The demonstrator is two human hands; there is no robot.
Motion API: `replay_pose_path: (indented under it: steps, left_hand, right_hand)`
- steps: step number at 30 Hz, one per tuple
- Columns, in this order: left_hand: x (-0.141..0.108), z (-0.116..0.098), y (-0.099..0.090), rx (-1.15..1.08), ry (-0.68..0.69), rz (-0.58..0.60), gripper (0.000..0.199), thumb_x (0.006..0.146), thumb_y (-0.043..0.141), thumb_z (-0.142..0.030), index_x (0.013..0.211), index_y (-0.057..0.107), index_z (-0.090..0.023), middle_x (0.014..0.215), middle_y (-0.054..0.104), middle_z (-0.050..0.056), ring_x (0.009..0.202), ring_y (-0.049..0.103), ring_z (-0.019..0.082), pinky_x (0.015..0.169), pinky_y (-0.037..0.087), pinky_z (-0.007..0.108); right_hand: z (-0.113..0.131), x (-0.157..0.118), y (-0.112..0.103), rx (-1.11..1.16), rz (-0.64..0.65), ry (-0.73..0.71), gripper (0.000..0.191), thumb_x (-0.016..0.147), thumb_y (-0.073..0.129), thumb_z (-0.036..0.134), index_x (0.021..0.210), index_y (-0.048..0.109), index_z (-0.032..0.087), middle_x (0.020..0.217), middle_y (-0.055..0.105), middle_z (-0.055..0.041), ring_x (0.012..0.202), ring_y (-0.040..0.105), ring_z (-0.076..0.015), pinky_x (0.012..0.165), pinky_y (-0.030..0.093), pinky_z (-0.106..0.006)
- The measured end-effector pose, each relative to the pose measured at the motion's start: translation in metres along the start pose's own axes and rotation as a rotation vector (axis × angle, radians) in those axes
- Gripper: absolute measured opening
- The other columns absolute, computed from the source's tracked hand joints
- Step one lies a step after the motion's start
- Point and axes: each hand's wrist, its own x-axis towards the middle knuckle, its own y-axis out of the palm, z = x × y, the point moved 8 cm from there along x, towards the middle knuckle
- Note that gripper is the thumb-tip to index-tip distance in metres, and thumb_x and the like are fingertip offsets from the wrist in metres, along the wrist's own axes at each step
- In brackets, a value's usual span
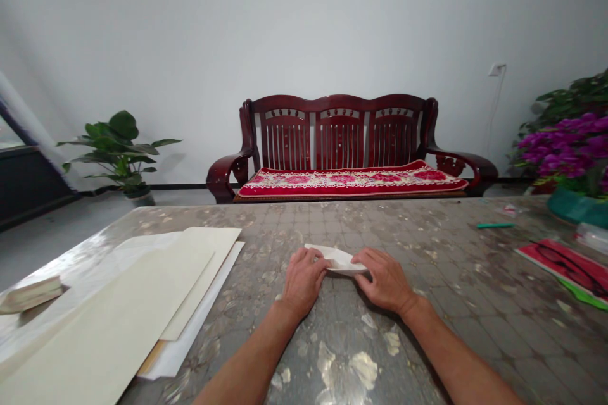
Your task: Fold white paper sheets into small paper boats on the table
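A folded piece of white paper [338,259] lies on the marbled table top [456,278], its point aimed up and away from me. My left hand [304,282] holds its left end between the fingers and thumb. My right hand [386,281] presses on its right end, fingers bent over the fold. Both hands rest low on the table and cover the paper's lower part. To the left of my hands lies a stack of large cream paper sheets [142,291].
A pale wrapped block [31,294] sits on the paper at the far left. At the right are a green marker [494,225], a red printed sheet [565,267] and a potted magenta orchid [567,152]. Behind the table's far edge stand a red wooden bench [339,145] and a leafy potted plant [121,152].
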Motion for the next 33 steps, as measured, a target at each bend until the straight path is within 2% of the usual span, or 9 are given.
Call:
replay_pose_path:
  steps: [4,7,11,15,18,22,33]
  left_hand:
    - [-0.001,0.002,-0.002,-0.031,-0.004,-0.068,0.017,0.089,0.058,-0.019,0.1,0.067,-0.029,0.111,0.061,0.002,0.102,0.051,0.022,0.091,0.042,0.036]
    - [-0.002,0.005,-0.006,-0.049,-0.028,-0.153,0.028,0.085,0.059,-0.013,0.109,0.064,-0.027,0.117,0.058,0.004,0.105,0.052,0.022,0.094,0.043,0.036]
    - [-0.004,0.011,-0.011,-0.043,-0.077,-0.26,0.037,0.083,0.057,-0.008,0.115,0.061,-0.026,0.122,0.055,0.006,0.103,0.054,0.021,0.095,0.045,0.038]
    - [-0.004,0.015,-0.009,-0.037,-0.086,-0.265,0.036,0.081,0.056,-0.006,0.109,0.064,-0.027,0.121,0.055,0.006,0.099,0.055,0.02,0.093,0.046,0.038]
    - [-0.004,0.015,-0.006,-0.04,-0.075,-0.243,0.033,0.081,0.056,-0.007,0.106,0.066,-0.027,0.12,0.056,0.005,0.099,0.055,0.02,0.092,0.047,0.037]
    - [-0.004,0.017,-0.003,-0.052,-0.067,-0.239,0.031,0.08,0.058,-0.007,0.102,0.067,-0.027,0.119,0.057,0.005,0.1,0.055,0.02,0.092,0.047,0.037]
    - [-0.003,0.015,-0.004,-0.094,-0.031,-0.251,0.028,0.08,0.058,-0.005,0.094,0.07,-0.026,0.111,0.06,0.005,0.099,0.058,0.021,0.089,0.05,0.035]
  right_hand:
    - [-0.002,-0.003,0.001,-0.004,-0.005,-0.03,0.012,0.078,0.057,0.014,0.086,0.063,0.022,0.086,0.065,-0.0009,0.083,0.059,-0.0173,0.077,0.039,-0.027]
    - [-0.009,-0.003,0.0,-0.033,-0.064,-0.01,0.008,0.081,0.056,0.016,0.081,0.062,0.022,0.08,0.064,-0.0002,0.075,0.059,-0.0154,0.072,0.038,-0.025]
    - [-0.039,-0.006,-0.013,-0.148,-0.238,0.159,0.01,0.085,0.054,0.02,0.08,0.062,0.02,0.078,0.065,-0.001,0.071,0.06,-0.015,0.068,0.037,-0.025]
    - [-0.078,-0.016,-0.031,-0.298,-0.36,0.383,0.014,0.088,0.053,0.024,0.087,0.066,0.02,0.086,0.069,-0.0024,0.07,0.06,-0.0147,0.064,0.035,-0.025]
    - [-0.1,-0.024,-0.037,-0.39,-0.319,0.51,0.016,0.088,0.053,0.023,0.094,0.068,0.02,0.094,0.07,-0.0033,0.073,0.06,-0.0153,0.063,0.035,-0.026]
    - [-0.117,-0.029,-0.033,-0.415,-0.195,0.606,0.02,0.089,0.053,0.024,0.102,0.069,0.022,0.104,0.067,-0.0041,0.082,0.062,-0.0169,0.063,0.037,-0.027]
    - [-0.122,-0.03,-0.031,-0.378,-0.192,0.708,0.034,0.089,0.053,0.028,0.123,0.061,0.025,0.121,0.06,-0.004,0.091,0.063,-0.0185,0.063,0.043,-0.028]
